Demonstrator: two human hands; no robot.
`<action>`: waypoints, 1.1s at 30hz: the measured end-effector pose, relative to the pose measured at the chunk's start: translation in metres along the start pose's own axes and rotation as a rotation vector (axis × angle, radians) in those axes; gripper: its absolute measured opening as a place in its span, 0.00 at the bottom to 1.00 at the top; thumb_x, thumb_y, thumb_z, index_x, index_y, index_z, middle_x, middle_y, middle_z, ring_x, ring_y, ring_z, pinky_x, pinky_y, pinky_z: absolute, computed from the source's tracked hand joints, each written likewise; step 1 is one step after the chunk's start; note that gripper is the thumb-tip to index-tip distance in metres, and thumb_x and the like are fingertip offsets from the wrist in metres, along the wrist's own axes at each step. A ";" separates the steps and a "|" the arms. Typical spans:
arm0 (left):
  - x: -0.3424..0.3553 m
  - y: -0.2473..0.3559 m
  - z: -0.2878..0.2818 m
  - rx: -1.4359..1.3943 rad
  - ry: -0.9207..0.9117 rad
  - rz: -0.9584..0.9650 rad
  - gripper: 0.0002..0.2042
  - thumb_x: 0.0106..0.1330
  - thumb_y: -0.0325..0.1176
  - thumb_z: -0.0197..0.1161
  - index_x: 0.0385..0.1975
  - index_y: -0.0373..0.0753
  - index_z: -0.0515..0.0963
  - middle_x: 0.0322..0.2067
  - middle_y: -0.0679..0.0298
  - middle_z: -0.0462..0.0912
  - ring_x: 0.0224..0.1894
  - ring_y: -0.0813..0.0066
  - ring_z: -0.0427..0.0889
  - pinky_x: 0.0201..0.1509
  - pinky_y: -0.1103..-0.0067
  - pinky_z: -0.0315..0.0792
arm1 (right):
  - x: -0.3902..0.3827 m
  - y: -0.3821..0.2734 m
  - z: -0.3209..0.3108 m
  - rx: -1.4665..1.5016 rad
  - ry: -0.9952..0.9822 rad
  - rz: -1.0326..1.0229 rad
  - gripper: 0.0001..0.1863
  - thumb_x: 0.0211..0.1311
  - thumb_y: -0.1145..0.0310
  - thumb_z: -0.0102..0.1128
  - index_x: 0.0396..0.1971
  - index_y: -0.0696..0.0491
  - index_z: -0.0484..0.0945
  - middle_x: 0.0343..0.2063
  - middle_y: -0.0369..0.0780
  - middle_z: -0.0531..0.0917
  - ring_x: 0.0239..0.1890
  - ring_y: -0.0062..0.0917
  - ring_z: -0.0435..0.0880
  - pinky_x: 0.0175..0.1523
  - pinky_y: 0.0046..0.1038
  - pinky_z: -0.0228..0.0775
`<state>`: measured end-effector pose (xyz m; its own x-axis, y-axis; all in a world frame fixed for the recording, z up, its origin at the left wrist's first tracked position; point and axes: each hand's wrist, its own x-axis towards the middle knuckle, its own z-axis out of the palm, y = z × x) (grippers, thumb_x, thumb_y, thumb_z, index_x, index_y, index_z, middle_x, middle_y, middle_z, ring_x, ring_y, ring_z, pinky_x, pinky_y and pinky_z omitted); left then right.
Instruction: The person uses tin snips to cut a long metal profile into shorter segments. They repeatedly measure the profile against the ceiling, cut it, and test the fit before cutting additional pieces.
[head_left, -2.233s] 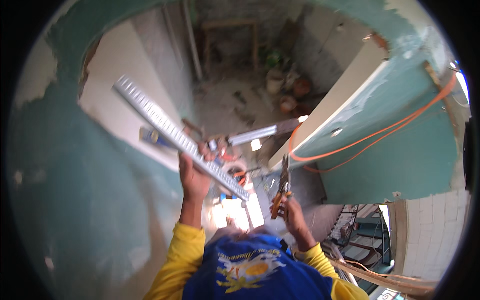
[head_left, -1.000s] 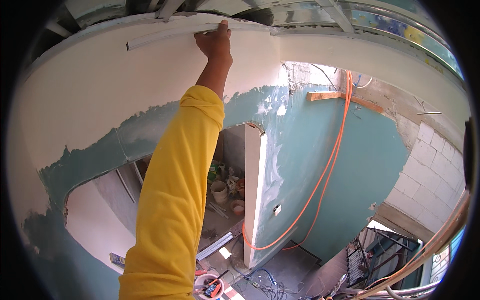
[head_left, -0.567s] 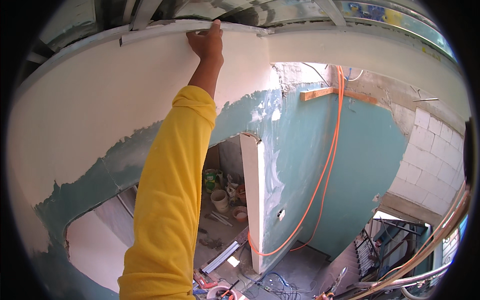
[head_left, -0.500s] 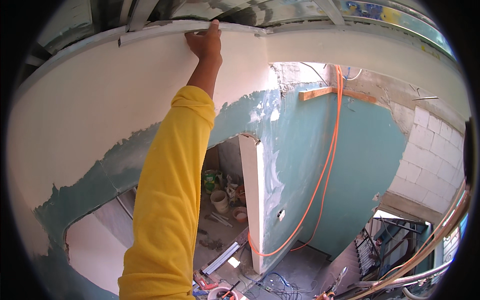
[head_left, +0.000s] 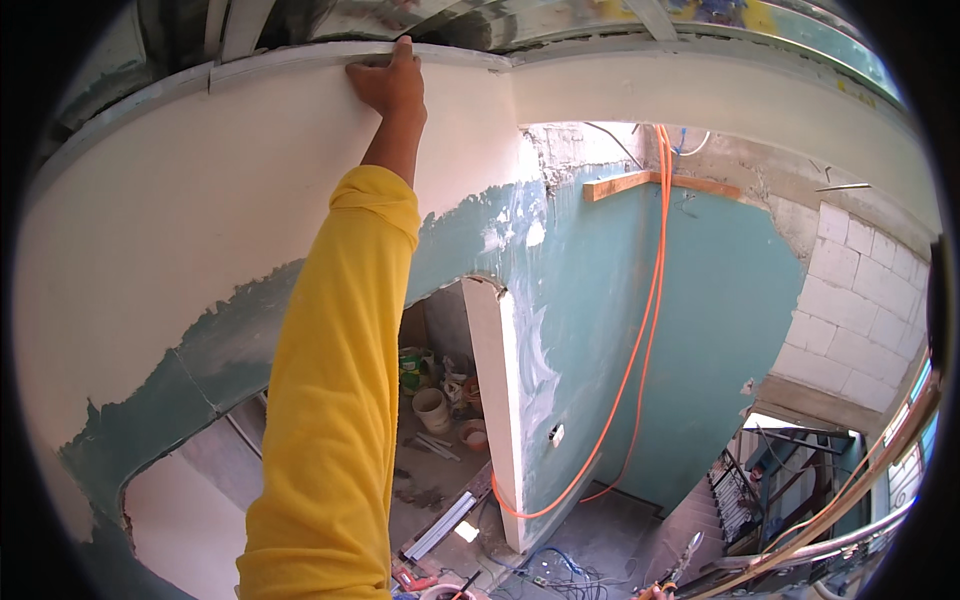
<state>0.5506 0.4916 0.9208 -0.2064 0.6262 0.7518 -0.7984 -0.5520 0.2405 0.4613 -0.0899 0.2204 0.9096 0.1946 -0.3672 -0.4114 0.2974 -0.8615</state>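
Observation:
My left arm, in a yellow sleeve, reaches up to the top of the wall. There my left hand (head_left: 390, 85) is closed on a thin grey-white metal strip (head_left: 290, 62) lying along the wall's upper edge, one finger pointing up past it. Some of its fingers are hidden by the hand. At the lower edge, right of centre, a small part of my right hand (head_left: 657, 593) shows, closed on the handles of snips (head_left: 686, 556). Their metal jaws point up and away from the strip.
Orange cables (head_left: 655, 290) hang in front of the teal wall beside a wooden batten (head_left: 620, 185). Below are a doorway edge (head_left: 492, 400), a white bucket (head_left: 432, 410), white strips (head_left: 441, 525) and tangled wires (head_left: 575, 585). Stairs (head_left: 685, 530) descend at the right.
The whole view has shifted slightly, so the wall and arm appear further left. The strip looks closer against the wall's top edge. More of the snips and my right hand shows.

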 end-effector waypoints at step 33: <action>0.008 0.000 -0.018 0.137 -0.193 0.028 0.31 0.66 0.33 0.78 0.57 0.30 0.61 0.52 0.47 0.81 0.50 0.54 0.89 0.47 0.60 0.90 | 0.017 -0.108 0.196 -0.239 -0.535 -0.479 0.21 0.73 0.70 0.66 0.63 0.57 0.77 0.40 0.31 0.80 0.39 0.16 0.75 0.43 0.22 0.69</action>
<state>0.5391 0.5060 0.9157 -0.1053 0.4999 0.8596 -0.7067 -0.6458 0.2890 0.5096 0.0642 0.3761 0.8084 0.5402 0.2339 0.1007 0.2647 -0.9591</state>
